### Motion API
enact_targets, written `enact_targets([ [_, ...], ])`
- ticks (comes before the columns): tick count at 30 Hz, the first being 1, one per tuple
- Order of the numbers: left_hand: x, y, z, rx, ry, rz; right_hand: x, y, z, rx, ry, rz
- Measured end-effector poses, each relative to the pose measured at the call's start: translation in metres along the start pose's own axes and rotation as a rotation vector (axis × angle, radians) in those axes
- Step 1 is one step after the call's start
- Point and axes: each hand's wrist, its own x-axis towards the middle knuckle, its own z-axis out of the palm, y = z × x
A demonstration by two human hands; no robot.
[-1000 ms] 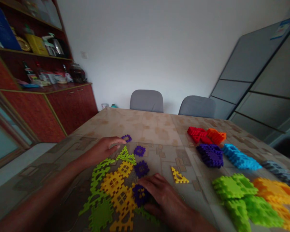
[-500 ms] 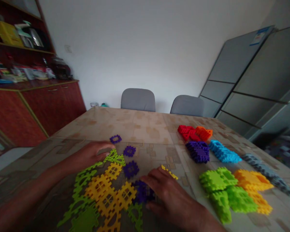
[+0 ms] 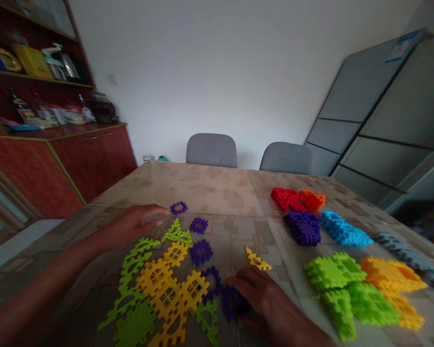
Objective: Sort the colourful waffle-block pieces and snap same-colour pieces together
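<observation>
My right hand [image 3: 264,294] is closed over a purple notched building piece [image 3: 231,303] lying on the table, its fingers hiding much of it. Just left of that is another purple piece [image 3: 211,283], with two more, a purple windowed piece [image 3: 201,252] and a small purple piece [image 3: 198,225], farther back. With thumb and fingers apart, my left hand [image 3: 139,224] hovers by a purple frame piece [image 3: 178,207]. Below it are green triangles [image 3: 175,232]. Several yellow window pieces [image 3: 166,295] overlap in the middle, flanked by a green square [image 3: 135,325] and a green arched triangle [image 3: 207,318].
A yellow triangle [image 3: 257,260] lies beyond my right hand. At right are stacks: red [image 3: 285,198], orange [image 3: 312,199], purple [image 3: 303,227], blue [image 3: 345,228], green [image 3: 334,272], yellow [image 3: 392,273] and grey [image 3: 412,260]. Two grey chairs [image 3: 211,149] stand behind the table.
My right hand has shifted right, with a purple piece under it, uncovering another purple piece and the green arched triangle. My left hand dipped towards the green triangles, then rose off them. The view has swung.
</observation>
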Motion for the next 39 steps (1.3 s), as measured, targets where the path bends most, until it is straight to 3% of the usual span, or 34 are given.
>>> enact_targets([
  [8,0.005,0.026,0.021,-0.038,-0.077,0.073,-0.001,0.002,0.004,0.024,0.006,0.022],
  [14,0.003,0.058,0.055,-0.067,-0.142,0.186,-0.006,0.005,-0.001,0.043,0.001,0.072],
  [19,-0.005,0.061,0.076,-0.064,-0.168,0.21,-0.007,0.011,0.002,0.046,-0.033,0.11],
  [27,-0.01,0.058,0.086,-0.045,-0.228,0.238,-0.006,0.006,-0.005,0.025,-0.03,0.154],
  [39,-0.007,0.073,0.088,0.008,-0.185,0.159,-0.005,0.002,-0.005,-0.049,-0.01,0.162],
])
